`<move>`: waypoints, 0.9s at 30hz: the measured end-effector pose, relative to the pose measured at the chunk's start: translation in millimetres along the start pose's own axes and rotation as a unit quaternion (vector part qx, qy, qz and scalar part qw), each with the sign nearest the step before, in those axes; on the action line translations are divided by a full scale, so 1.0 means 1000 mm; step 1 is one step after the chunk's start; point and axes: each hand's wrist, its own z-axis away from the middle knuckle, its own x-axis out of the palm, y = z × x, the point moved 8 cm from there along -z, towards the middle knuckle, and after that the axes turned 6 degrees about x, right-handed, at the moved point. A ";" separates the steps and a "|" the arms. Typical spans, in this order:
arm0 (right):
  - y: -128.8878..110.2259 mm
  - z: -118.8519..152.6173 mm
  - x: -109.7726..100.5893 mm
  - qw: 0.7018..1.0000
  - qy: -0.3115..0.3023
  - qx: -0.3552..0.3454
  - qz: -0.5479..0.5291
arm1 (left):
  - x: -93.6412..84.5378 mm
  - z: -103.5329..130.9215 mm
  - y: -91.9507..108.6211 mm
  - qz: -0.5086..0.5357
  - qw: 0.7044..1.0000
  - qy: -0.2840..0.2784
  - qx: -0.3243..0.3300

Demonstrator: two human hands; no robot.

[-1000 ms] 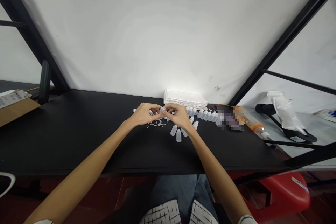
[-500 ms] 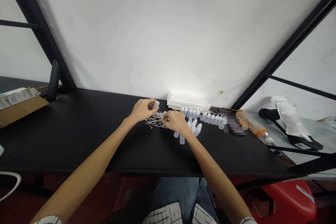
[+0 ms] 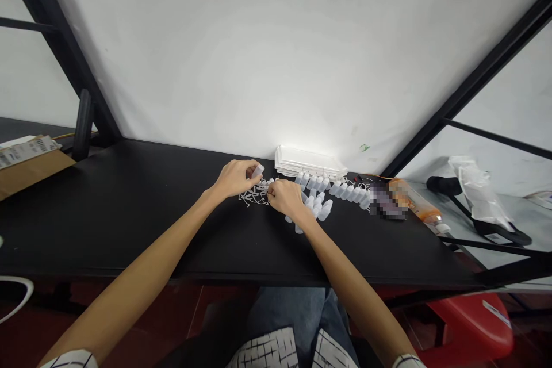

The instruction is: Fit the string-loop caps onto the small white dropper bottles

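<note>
A person sits at a black table (image 3: 129, 213), both forearms stretched out over it. The left hand (image 3: 236, 177) is closed around a small frosted bottle (image 3: 258, 171), pinched between thumb and fingers and tilted just above a loose pile of white cords (image 3: 254, 198). The right hand (image 3: 284, 196) lies low at the pile's right edge, its fingers curled in; whether they grip a piece cannot be told, as the back of the hand hides the tips. Similar bottles are gathered to the right: a short row (image 3: 313, 182) in front of a stack of white, flat items (image 3: 308, 162), a longer slanted row (image 3: 351, 194) beyond it, and a looser cluster (image 3: 318, 205) beside the right wrist, partly covered by it. Judging by this layout, the work seems well under way rather than finished: many bottles are grouped, one is in hand, and a tangle of cords remains loose. Whether the held bottle is complete is too small to tell.
</note>
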 end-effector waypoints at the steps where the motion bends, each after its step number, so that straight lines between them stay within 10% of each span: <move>1: 0.000 0.000 0.000 1.000 0.000 0.000 -0.001 | 0.001 0.000 0.000 -0.002 1.000 -0.002 0.002; 27: 0.018 0.010 -0.024 0.978 0.124 0.048 -0.162 | 0.003 0.000 -0.006 -0.005 1.000 0.002 0.003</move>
